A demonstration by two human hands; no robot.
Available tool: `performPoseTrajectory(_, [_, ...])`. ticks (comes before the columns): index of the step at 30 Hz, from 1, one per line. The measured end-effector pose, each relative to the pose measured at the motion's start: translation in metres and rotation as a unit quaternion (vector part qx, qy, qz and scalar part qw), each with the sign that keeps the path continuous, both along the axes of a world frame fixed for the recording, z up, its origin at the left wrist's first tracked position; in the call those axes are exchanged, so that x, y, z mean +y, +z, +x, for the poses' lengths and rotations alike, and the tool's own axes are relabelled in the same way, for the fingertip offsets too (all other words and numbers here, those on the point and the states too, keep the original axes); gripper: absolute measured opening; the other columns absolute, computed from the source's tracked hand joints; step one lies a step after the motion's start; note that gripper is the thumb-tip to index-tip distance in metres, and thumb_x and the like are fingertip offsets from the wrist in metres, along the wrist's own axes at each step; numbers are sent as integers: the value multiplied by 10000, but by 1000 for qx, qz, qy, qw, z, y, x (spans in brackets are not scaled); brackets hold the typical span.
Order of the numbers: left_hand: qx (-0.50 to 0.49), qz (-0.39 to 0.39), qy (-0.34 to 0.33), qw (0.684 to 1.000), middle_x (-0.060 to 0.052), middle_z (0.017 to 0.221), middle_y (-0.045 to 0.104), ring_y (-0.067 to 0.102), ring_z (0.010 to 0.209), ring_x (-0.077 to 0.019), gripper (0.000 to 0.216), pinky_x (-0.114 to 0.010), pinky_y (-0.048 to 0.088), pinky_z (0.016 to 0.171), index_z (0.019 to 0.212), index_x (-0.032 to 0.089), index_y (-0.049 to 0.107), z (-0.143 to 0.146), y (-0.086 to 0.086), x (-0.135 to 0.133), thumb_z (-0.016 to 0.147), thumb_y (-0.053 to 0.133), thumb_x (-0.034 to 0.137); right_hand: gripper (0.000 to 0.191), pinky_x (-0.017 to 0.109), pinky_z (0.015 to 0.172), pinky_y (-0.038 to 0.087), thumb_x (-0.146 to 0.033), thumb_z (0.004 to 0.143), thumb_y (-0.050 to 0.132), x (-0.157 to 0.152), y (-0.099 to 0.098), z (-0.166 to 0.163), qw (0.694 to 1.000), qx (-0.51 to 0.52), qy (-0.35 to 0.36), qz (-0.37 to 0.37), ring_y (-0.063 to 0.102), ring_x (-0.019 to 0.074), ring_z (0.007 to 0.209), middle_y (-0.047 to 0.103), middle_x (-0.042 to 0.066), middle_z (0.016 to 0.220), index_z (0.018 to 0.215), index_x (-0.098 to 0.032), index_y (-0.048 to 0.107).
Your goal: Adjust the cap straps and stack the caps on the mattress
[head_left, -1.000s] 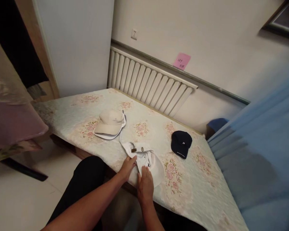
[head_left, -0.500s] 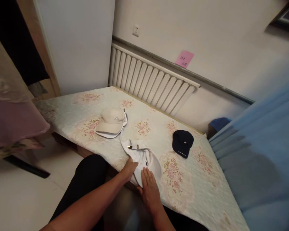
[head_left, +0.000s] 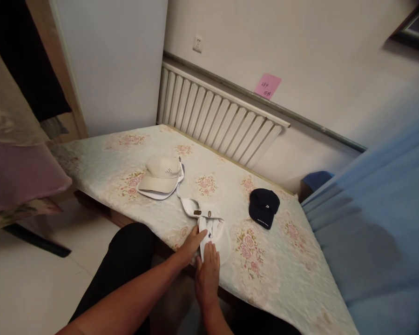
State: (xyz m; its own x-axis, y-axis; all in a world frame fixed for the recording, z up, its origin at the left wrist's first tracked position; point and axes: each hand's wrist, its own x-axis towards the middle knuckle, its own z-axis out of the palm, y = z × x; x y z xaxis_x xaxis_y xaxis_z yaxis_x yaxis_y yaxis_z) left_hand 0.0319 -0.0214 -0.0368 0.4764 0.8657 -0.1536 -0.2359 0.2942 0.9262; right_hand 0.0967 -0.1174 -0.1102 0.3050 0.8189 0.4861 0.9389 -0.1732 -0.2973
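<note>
A white cap (head_left: pixel 212 228) lies folded at the near edge of the floral mattress (head_left: pixel 286 260), its strap and buckle pointing away from me. My left hand (head_left: pixel 191 243) presses on the cap's left side with fingers stretched out. Flat on the cap's near part lies my right hand (head_left: pixel 206 275), fingers together and extended. Farther left a beige cap (head_left: pixel 160 173) sits on top of another white cap (head_left: pixel 157 195). A dark navy cap (head_left: pixel 263 207) lies alone to the right.
A white radiator (head_left: pixel 216 118) runs along the far wall under a pink sticky note (head_left: pixel 267 86). Blue fabric (head_left: pixel 380 223) rises on the right. A pink cushion (head_left: pixel 17 177) is at the left. My dark-trousered knee (head_left: pixel 125 260) is by the mattress edge.
The white cap has been pressed into a narrower, more compact fold. My right hand has slid back toward me and slightly left; my left hand's fingers have stretched out over the cap.
</note>
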Motion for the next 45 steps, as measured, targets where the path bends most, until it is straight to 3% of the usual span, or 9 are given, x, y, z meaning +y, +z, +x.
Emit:
performPoseTrajectory(5, [2,19,-9,1000,-82,1167,633,585,1026,-196,593,-313,415,978,1213,146,521,-2,7,-8,626,467,72,498,505,1042,391,-255,942,353,7,3,-14,1000,17,14,7,375,277,1346,464,192,1405,1415,-97,342])
performPoseTrajectory(10, [30,33,-40,998,-95,1184,629,578,1046,-204,635,-318,417,977,1216,112,519,-9,7,-3,591,425,54,625,462,1099,344,-232,875,523,-9,22,19,984,-99,137,-63,281,265,1396,366,161,1483,1442,-107,292])
performPoseTrajectory(15, [11,54,-47,997,-92,1253,595,535,1141,-214,708,-320,395,1007,1277,121,482,-7,-5,1,574,430,53,652,435,1113,318,-300,839,589,-16,42,51,966,-157,177,-104,322,276,1377,401,150,1465,1414,-102,353])
performPoseTrajectory(20, [-9,57,-64,996,-89,1261,592,548,1118,-219,727,-343,397,1006,1309,126,462,-8,-5,3,585,439,59,658,472,1122,274,-317,827,591,-15,40,56,965,-187,154,-98,300,298,1385,394,182,1461,1398,-77,370])
performPoseTrajectory(26, [30,37,-44,998,-115,1214,611,574,1078,-230,576,-352,434,969,1281,108,469,-3,1,-5,709,521,154,568,481,1092,313,-261,854,527,-13,15,42,980,-179,83,-33,369,307,1343,474,226,1385,1363,-44,397])
performPoseTrajectory(34, [47,161,5,986,-108,1311,558,501,1211,-214,504,-364,313,1104,1318,139,473,4,2,-32,816,461,185,504,483,984,431,-213,894,410,3,-9,11,992,-127,1,22,480,315,1243,568,227,1264,1373,-59,381])
performPoseTrajectory(37, [61,178,-4,982,-128,1324,546,494,1226,-216,507,-367,301,1116,1325,106,470,-2,-7,-25,830,435,207,540,490,1019,408,-205,896,404,-1,-4,12,990,-126,50,25,402,296,1317,502,215,1352,1412,-72,322])
performPoseTrajectory(41, [89,191,-46,976,-140,1359,515,464,1265,-208,566,-351,279,1129,1346,68,449,-6,-19,-12,793,434,191,593,480,1091,339,-270,885,498,-14,16,36,982,-136,125,-47,280,285,1393,385,187,1463,1422,-92,322])
performPoseTrajectory(45, [102,195,-56,974,-133,1372,504,441,1287,-210,609,-356,239,1147,1351,70,453,-7,-21,-8,748,447,157,650,473,1101,330,-376,858,570,-18,34,66,972,-153,148,-98,306,289,1383,392,181,1462,1406,-100,355])
